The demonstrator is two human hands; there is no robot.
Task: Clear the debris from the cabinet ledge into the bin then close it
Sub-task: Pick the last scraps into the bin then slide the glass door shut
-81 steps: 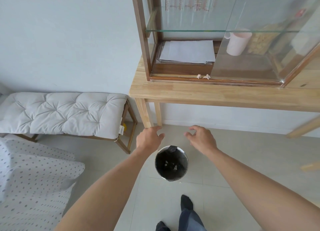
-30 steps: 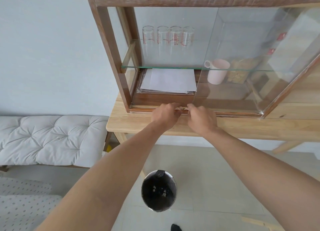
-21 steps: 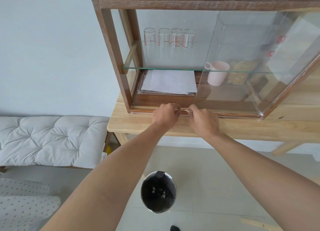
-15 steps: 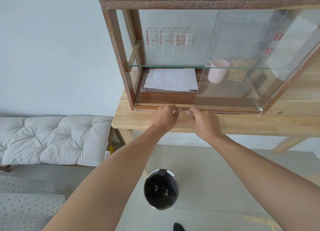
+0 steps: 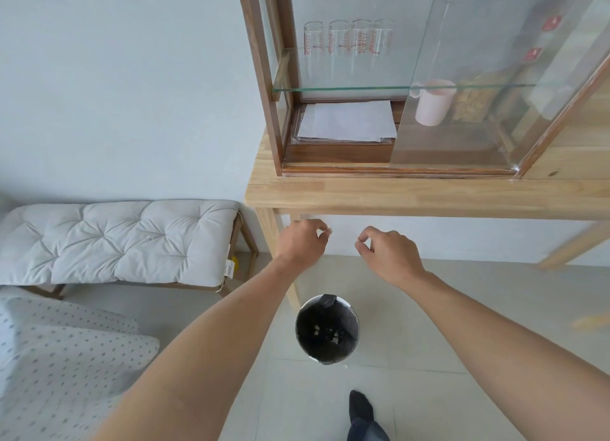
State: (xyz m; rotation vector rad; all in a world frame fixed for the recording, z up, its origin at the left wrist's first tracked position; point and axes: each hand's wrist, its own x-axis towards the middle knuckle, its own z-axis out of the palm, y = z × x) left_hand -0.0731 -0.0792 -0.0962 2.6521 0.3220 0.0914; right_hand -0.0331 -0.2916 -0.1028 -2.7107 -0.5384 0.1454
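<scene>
- Half a second ago both hands were pinching at the cabinet ledge [image 5: 396, 170]; now they have dropped below the table [image 5: 412, 197] edge and hang in the air above the floor, with the view tipped down to follow them.
- The left hand [image 5: 302, 242] has thumb and forefinger pressed together on a small pale scrap of debris [image 5: 328, 232], just visible at its fingertips.
- The right hand [image 5: 386, 252] is pinched the same way, with a pale fleck at its fingertips; I cannot tell more of it than that.
- The ledge, well above both pinches, looks bare of crumbs, and the cabinet's left side is open, its glass door [image 5: 495, 77] slid to the right.
- The bin [image 5: 326, 330] stands on the floor below and between the two hands, lidless, with pale bits already lying in its black liner.
- Step in hand, I judge: carrying what looks like the last pieces to the bin.
- Next move calls for lowering both pinches over the bin mouth before letting go, since such light scraps could drift; one speck already lies on the floor just beside the bin.
- After that, the glass door wants sliding left to shut the cabinet.
</scene>
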